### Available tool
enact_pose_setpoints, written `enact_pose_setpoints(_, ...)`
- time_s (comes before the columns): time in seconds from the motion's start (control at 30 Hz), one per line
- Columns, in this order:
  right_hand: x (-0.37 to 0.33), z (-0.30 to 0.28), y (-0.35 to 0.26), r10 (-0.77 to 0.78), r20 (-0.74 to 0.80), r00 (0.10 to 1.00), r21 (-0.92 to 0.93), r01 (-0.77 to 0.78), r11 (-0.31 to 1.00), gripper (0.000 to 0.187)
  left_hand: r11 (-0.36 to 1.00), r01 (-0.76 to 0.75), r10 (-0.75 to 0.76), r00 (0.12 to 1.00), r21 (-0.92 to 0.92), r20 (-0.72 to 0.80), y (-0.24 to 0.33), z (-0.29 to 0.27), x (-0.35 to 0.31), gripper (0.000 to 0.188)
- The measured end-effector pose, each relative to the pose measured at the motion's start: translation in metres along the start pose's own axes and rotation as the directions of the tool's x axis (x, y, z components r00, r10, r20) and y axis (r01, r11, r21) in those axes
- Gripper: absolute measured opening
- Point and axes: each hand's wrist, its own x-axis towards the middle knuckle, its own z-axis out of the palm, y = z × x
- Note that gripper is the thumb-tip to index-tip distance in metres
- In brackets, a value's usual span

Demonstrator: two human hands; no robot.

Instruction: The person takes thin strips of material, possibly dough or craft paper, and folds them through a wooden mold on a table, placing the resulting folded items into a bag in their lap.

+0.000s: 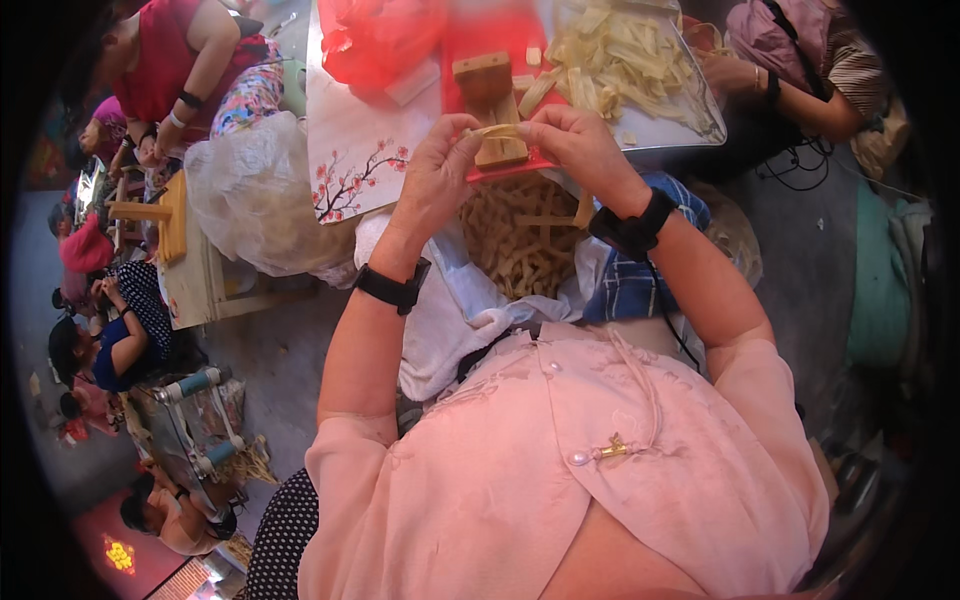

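A thin pale yellow strip point(497, 131), bent into a low arch, spans the gap between my two hands. My left hand point(440, 160) pinches its left end between thumb and fingers. At the other end, my right hand point(580, 145) grips it the same way. Just beneath and beyond the strip stands a small wooden stand point(502, 152) with an upright block, set on a red board point(490, 30). Below my hands, a cloth-lined container holds a heap of curled pale pieces point(515, 235); the container itself is mostly hidden. Longer yellow strips point(625, 60) lie piled in a metal tray point(690, 141) at the far right.
A red plastic bag point(380, 40) sits on the white blossom-printed tabletop point(345, 140). Left of it is a large clear plastic bag point(250, 190) near a wooden bench point(205, 290). Co-workers sit along the left; another person's hand point(725, 75) is beside the tray.
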Motion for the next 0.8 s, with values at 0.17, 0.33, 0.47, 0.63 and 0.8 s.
enact_pose_setpoints(0.17,0.019,0.005,0.001,-0.077,-0.014,0.997,-0.020,0.077,0.997,0.029,0.985,0.022,-0.006,0.996,0.170,-0.091,-0.009,-0.012,0.018,0.018)
enact_pose_setpoints(0.33,0.017,0.010,0.021,-0.205,-0.056,0.977,-0.408,0.165,0.898,0.025,0.687,0.044,0.170,0.961,0.725,-0.220,-0.014,-0.007,0.019,0.024)
enact_pose_setpoints(0.47,-0.007,0.003,0.011,-0.179,-0.107,0.978,-0.510,0.100,0.854,0.024,0.680,0.121,0.040,0.979,0.723,-0.202,-0.002,-0.002,-0.017,0.024)
enact_pose_setpoints(0.63,-0.045,0.032,-0.026,-0.625,0.039,0.780,-0.583,0.526,0.620,0.014,0.975,0.054,-0.051,0.999,0.215,-0.019,-0.009,0.018,-0.064,0.038)
enact_pose_setpoints(0.8,-0.078,0.057,-0.028,-0.687,0.114,0.717,-0.208,0.694,0.690,0.016,0.605,0.309,-0.218,0.951,-0.734,0.220,-0.001,0.036,-0.079,0.046)
